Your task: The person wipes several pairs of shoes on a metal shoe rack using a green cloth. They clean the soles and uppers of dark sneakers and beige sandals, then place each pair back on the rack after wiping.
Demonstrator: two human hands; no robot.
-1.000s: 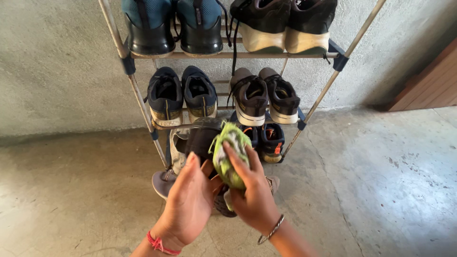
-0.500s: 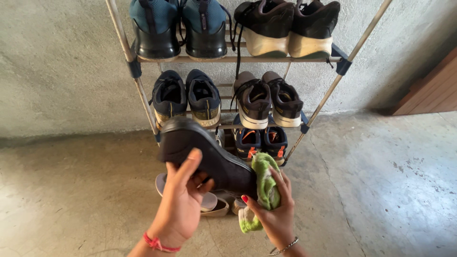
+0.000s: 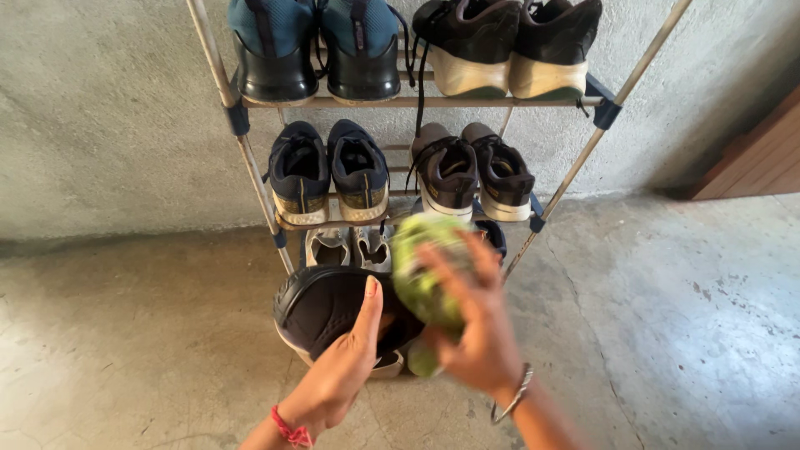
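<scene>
My left hand (image 3: pixel 342 371) grips a black shoe (image 3: pixel 321 308) held low in front of the shoe rack (image 3: pixel 250 150), its dark sole turned up toward me. My right hand (image 3: pixel 475 321), blurred by motion, clutches a green cloth (image 3: pixel 421 267) against the right side of that shoe. A red thread band circles my left wrist and a metal bangle my right.
The metal rack leans on a rough grey wall and carries several pairs: teal-and-black shoes (image 3: pixel 312 50), black shoes with white soles (image 3: pixel 500 46), navy sneakers (image 3: pixel 329 171), brown-black sneakers (image 3: pixel 471 171). Pale shoes (image 3: pixel 346 246) sit on the bottom tier. Concrete floor, brown wooden board (image 3: pixel 754 150) far right.
The black shoe has dropped lower and turned, its sole now facing up. My right hand rose with the green cloth from below the shoe to its right side.
</scene>
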